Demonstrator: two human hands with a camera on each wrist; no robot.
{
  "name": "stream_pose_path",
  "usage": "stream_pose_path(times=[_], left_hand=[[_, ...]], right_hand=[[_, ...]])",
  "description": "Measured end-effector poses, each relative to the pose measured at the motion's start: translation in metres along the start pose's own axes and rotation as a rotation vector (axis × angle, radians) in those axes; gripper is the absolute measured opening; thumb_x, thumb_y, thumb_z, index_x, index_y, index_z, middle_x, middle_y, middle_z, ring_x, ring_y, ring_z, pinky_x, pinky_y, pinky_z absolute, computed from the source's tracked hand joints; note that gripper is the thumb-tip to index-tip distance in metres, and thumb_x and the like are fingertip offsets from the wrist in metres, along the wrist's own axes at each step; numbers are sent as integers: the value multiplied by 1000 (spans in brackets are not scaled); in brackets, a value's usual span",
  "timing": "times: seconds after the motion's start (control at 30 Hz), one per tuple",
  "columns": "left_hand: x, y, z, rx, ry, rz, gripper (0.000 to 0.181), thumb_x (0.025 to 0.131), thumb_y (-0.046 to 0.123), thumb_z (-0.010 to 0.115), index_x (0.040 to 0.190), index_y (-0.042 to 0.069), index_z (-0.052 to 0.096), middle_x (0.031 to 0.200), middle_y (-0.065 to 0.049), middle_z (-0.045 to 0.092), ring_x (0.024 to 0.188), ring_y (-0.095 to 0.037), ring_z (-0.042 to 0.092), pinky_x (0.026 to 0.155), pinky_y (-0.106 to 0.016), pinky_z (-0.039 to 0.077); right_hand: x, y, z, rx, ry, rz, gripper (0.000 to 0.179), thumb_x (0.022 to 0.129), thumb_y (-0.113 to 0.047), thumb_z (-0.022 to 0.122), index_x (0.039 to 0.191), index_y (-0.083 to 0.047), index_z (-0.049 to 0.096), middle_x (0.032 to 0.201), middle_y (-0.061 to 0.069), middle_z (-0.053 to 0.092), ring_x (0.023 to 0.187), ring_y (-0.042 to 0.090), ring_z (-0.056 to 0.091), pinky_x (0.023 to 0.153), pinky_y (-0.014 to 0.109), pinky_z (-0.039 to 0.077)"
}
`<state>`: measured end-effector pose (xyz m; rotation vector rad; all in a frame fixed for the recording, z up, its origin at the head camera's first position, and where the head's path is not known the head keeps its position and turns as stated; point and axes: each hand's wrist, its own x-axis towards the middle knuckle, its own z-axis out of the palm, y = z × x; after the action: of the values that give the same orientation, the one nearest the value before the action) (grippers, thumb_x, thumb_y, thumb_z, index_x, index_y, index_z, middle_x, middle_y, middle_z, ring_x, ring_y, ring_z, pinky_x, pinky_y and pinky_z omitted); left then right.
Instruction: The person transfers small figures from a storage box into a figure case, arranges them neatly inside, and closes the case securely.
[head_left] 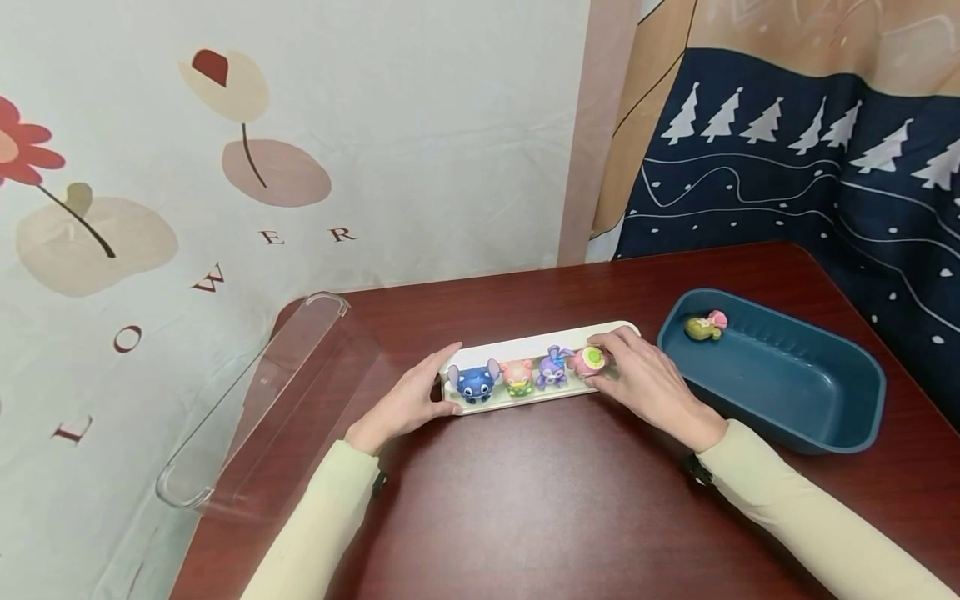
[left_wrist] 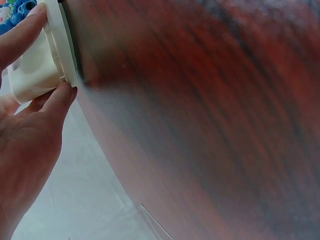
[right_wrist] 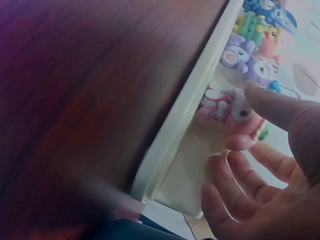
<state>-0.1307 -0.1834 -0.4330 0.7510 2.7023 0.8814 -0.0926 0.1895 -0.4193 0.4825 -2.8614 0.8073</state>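
A long cream-white tray (head_left: 517,347) lies on the table with a row of small toy figurines in it. From the left come a blue big-eared figurine (head_left: 476,385), a pink pig-like figurine (head_left: 517,379) and a purple long-eared figurine (head_left: 552,371). My left hand (head_left: 408,400) grips the tray's left end between thumb and fingers. At the right part of the tray, my right hand (head_left: 651,387) pinches a pink figurine (right_wrist: 241,122) with a green-and-white top. In the right wrist view, this figurine is at the tray, beside the purple one; whether its base touches the tray is unclear.
To the right stands a dark teal bin (head_left: 780,387), holding an olive-green and pink figurine (head_left: 703,326) in its far left corner. A clear plastic cover (head_left: 251,417) stands at the table's left edge. Printed cloth hangs behind the table.
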Motion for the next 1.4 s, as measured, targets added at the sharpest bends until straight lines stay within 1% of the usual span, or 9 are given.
stream_pose_path(times=[0.37, 0.5, 0.6, 0.8, 1.07, 1.17, 1.27, 1.3, 1.4], left_hand=[[0, 1, 0, -3, 3, 6, 98, 82, 12, 89, 162, 8, 32, 160, -18, 42, 145, -33, 42, 119, -51, 34], [0, 1, 0, -2, 1, 4, 98, 82, 13, 89, 162, 9, 32, 160, -18, 42, 145, -33, 43, 119, -51, 34], [0, 2, -1, -3, -2, 1, 98, 83, 13, 89, 162, 9, 31, 160, -18, 41, 145, -34, 43, 119, -52, 34], [0, 2, -1, 2, -1, -2, 98, 83, 13, 89, 163, 11, 31, 160, -17, 41, 144, -33, 43, 119, -52, 35], [-1, 1, 0, -3, 6, 8, 99, 83, 13, 89, 162, 10, 31, 160, -17, 41, 145, -34, 43, 119, -52, 35], [-2, 1, 0, -5, 4, 5, 98, 83, 12, 89, 163, 10, 31, 160, -17, 41, 144, -34, 43, 119, -52, 35], [-1, 1, 0, -12, -1, -2, 98, 83, 13, 88, 163, 11, 31, 161, -17, 40, 145, -33, 42, 119, -52, 34], [-2, 1, 0, -12, -1, -3, 98, 83, 13, 88, 163, 11, 31, 161, -17, 40, 145, -34, 42, 119, -52, 34], [-1, 1, 1, -12, -1, -4, 98, 83, 13, 88, 163, 11, 31, 161, -17, 40, 145, -34, 42, 119, -52, 34]], right_hand=[[-15, -3, -38, 49, 64, 34, 61, 89, -37, 83, 138, -7, 60, 133, 17, 61, 113, 34, 59, 89, 58, 55], [-23, -1, -61, 59, 40, 97, 66, 91, -39, 80, 144, -8, 56, 138, 19, 58, 119, 36, 55, 93, 63, 52], [-28, 2, -78, 66, 17, 156, 69, 93, -43, 78, 147, -8, 54, 144, 22, 54, 130, 42, 48, 102, 71, 42], [-36, 12, -106, 67, -1, 243, 75, 93, -51, 75, 151, -11, 50, 149, 23, 49, 131, 45, 45, 99, 75, 41], [-39, 42, -143, 187, -23, 196, 64, 94, -33, 78, 150, -19, 51, 150, 18, 52, 133, 47, 48, 100, 73, 40], [-36, 55, -153, 192, -47, 199, 62, 95, -33, 77, 150, -22, 51, 150, 13, 52, 133, 42, 48, 105, 39, 48], [-32, 69, -159, 199, -70, 204, 61, 97, -35, 74, 152, -24, 49, 150, 10, 53, 133, 36, 50, 90, 6, 39], [-30, 73, -160, 198, -74, 200, 62, 97, -35, 74, 152, -24, 48, 149, 10, 54, 132, 32, 51, 83, 0, 34], [-24, 85, -162, 218, -79, 171, 60, 99, -32, 72, 153, -23, 48, 148, 10, 56, 127, 13, 55, 85, -1, 35]])
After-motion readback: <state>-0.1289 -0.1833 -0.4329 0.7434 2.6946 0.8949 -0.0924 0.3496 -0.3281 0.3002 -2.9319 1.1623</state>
